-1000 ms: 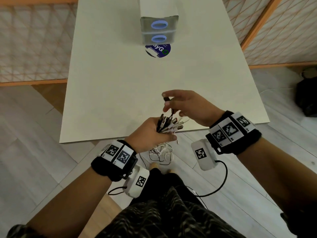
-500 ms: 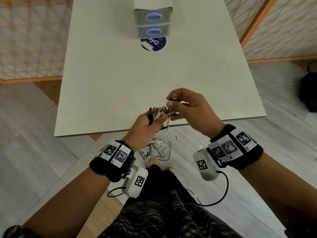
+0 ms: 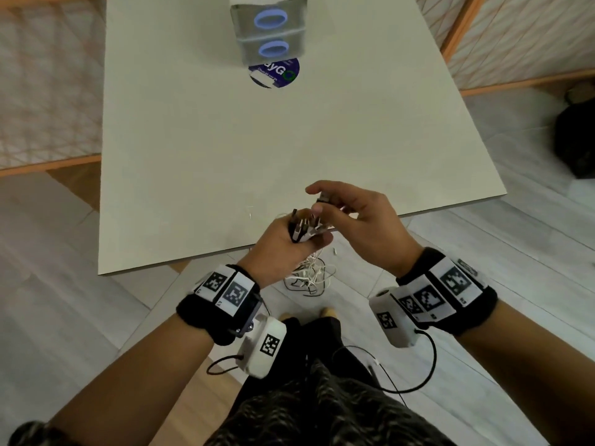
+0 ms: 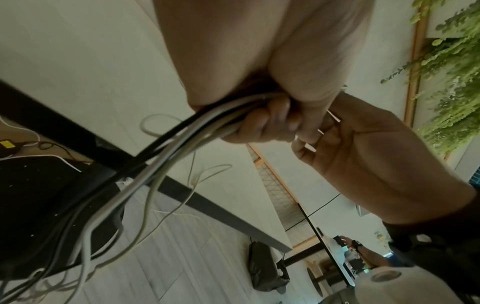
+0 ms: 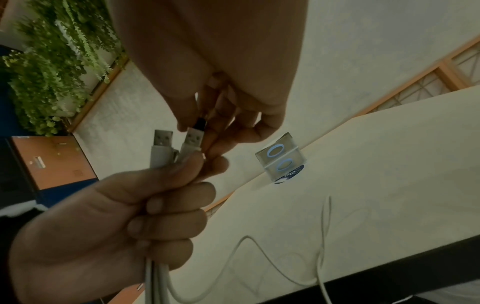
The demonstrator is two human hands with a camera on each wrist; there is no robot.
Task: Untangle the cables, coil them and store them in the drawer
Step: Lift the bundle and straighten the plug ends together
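Your left hand (image 3: 283, 243) is fisted round a bundle of cables (image 4: 166, 148) — black, grey and white — with their USB plugs (image 5: 162, 142) sticking up out of the fist. Your right hand (image 3: 357, 220) pinches one small dark-tipped connector (image 5: 200, 123) between thumb and fingertips, just above those plugs, its other fingers loosely curled and holding nothing else. Below the left fist the cables hang off the near edge of the table (image 3: 225, 156) and end in a loose tangle (image 3: 309, 278) over the floor, beside your feet.

The drawer unit (image 3: 269, 30) stands at the far end of the table, well apart from your hands: two stacked translucent drawers, each with a blue ring pull, both closed. A round dark-blue sticker (image 3: 277, 74) lies on the table just in front of it, partly under it; the letters "yG" can be read, the smaller print cannot.

The table is a pale matt top on a dark frame, standing on light grey floorboards. Wooden lattice screens (image 3: 48, 91) flank it, a dark bag (image 3: 576, 140) sits on the floor to the table's right, and the wrist views show hanging greenery (image 4: 451, 67) on a wall.

Against half a second ago, your hands sit slightly nearer the table's edge, and the right one keeps its pinch on the connector above the bundle.
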